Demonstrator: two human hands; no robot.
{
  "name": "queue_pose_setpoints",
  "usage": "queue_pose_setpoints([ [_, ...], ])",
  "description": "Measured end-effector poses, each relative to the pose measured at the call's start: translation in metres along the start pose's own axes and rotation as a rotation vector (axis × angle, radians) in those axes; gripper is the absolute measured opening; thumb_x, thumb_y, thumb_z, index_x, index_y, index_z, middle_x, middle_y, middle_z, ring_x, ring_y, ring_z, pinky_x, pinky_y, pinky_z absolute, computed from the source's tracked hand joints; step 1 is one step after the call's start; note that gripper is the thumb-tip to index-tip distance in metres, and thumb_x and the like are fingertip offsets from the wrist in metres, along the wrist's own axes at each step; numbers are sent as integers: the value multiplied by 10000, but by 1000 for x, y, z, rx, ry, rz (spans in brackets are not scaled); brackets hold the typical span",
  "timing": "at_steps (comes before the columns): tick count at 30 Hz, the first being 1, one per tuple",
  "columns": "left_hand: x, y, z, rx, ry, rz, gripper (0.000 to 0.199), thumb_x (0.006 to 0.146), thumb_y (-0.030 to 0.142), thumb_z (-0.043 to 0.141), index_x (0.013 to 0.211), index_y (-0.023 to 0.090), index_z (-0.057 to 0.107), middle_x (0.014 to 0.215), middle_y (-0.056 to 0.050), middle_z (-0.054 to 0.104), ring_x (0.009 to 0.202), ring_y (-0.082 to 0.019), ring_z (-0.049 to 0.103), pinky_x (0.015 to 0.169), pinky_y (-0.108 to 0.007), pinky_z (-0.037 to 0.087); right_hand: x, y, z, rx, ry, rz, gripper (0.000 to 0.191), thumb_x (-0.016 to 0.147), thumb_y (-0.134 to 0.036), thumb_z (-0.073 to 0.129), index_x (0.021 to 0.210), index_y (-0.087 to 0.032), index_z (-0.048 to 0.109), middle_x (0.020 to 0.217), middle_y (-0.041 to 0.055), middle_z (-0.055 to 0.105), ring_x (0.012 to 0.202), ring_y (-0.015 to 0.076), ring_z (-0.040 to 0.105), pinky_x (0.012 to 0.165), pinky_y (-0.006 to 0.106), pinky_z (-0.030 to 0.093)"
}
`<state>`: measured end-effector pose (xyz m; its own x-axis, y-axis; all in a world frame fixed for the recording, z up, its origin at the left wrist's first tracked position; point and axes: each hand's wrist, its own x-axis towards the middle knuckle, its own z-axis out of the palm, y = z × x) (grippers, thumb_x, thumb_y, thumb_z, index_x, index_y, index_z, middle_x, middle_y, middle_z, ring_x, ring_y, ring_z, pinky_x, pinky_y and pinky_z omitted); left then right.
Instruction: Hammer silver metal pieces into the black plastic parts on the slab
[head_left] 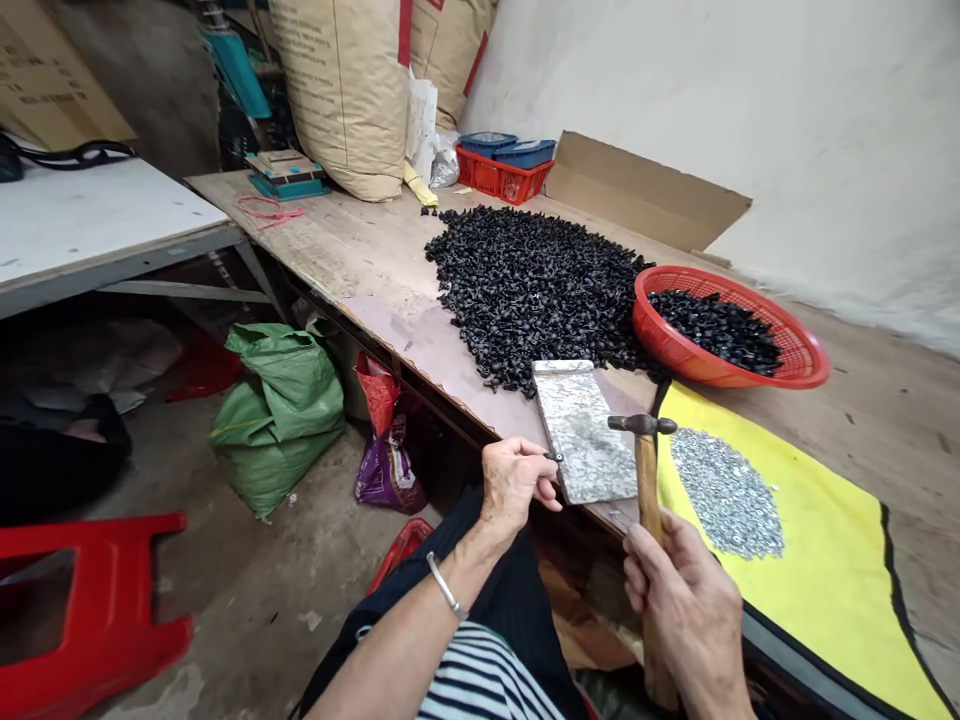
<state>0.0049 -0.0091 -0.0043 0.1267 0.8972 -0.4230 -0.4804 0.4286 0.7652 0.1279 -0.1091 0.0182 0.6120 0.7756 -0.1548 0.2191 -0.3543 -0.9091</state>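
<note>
My left hand [517, 488] pinches a small black part [555, 457] between thumb and fingertips, at the left edge of a worn metal plate [589, 430]. My right hand [686, 590] is wrapped round the wooden handle of a hammer [646, 480]. The hammer stands upright, its dark head raised over the right side of the plate. Behind the plate spreads a large heap of small black parts [547, 285]. To the right, many small shiny metal pieces [727, 490] lie on a yellow cloth [832, 570].
A red basket [806, 350] of black parts stands right of the heap. Large paper sacks [345, 90] and a red crate [510, 180] with blue containers are at the back. On the floor are a green sack [277, 410] and a red stool [127, 600].
</note>
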Motion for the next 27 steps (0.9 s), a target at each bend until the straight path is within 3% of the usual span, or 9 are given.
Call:
queue_pose_setpoints([
  [4, -5, 13, -11, -154, -171, -80, 105, 498, 105, 620, 586, 101, 561, 480, -38, 612, 292, -90, 447, 258, -230, 427, 16, -10, 3, 373, -115, 201, 599, 605, -347, 711, 1135, -199, 473, 586, -43, 573, 413, 91, 454, 342, 206, 369],
  [9, -12, 23, -21, -261, -261, -183, 128, 499, 103, 624, 599, 123, 546, 474, -32, 611, 264, -61, 384, 235, -194, 378, 26, -7, 7, 354, -125, 218, 660, 595, -315, 691, 1192, -170, 451, 587, -42, 568, 411, 96, 461, 348, 230, 403],
  [11, -14, 25, -23, -288, -290, -208, 126, 497, 98, 615, 596, 128, 544, 471, -31, 611, 257, -57, 371, 226, -186, 361, 27, -6, 7, 227, -120, 203, 653, 638, -342, 641, 1230, -157, 437, 582, -43, 560, 416, 110, 477, 358, 246, 422],
  [14, -15, 26, -25, -321, -326, -238, 112, 500, 87, 598, 592, 131, 550, 468, -31, 613, 248, -52, 355, 219, -177, 345, 29, -8, 5, -155, -117, 149, 586, 729, -379, 518, 1260, -142, 442, 571, -20, 572, 444, 155, 536, 414, 292, 461],
  [18, -13, 22, -28, -360, -356, -282, 111, 504, 82, 582, 599, 136, 561, 464, -26, 610, 236, -41, 320, 209, -163, 314, 25, -14, 2, -761, -49, -89, 463, 793, -383, 410, 1161, -152, 570, 785, 106, 673, 642, 247, 629, 628, 400, 481],
  [21, -11, 17, -30, -384, -365, -316, 118, 500, 85, 582, 606, 135, 571, 465, -30, 607, 234, -33, 302, 203, -152, 290, 17, -20, 2, -942, 81, -264, 432, 812, -422, 374, 1055, -185, 641, 923, 134, 672, 757, 290, 635, 634, 404, 460],
  [24, -10, 12, -28, -400, -373, -345, 113, 498, 89, 583, 603, 130, 576, 450, -23, 585, 237, -19, 281, 204, -136, 269, 9, -28, 7, -675, 102, -397, 402, 789, -460, 415, 889, -173, 678, 863, 113, 677, 752, 243, 631, 626, 339, 465],
  [27, -12, 11, -23, -355, -356, -327, 109, 494, 96, 592, 595, 129, 567, 449, -14, 579, 240, -22, 296, 211, -144, 295, 4, -38, 18, -242, -170, -216, 389, 773, -497, 475, 870, -165, 653, 647, 45, 632, 519, 144, 558, 493, 260, 438],
])
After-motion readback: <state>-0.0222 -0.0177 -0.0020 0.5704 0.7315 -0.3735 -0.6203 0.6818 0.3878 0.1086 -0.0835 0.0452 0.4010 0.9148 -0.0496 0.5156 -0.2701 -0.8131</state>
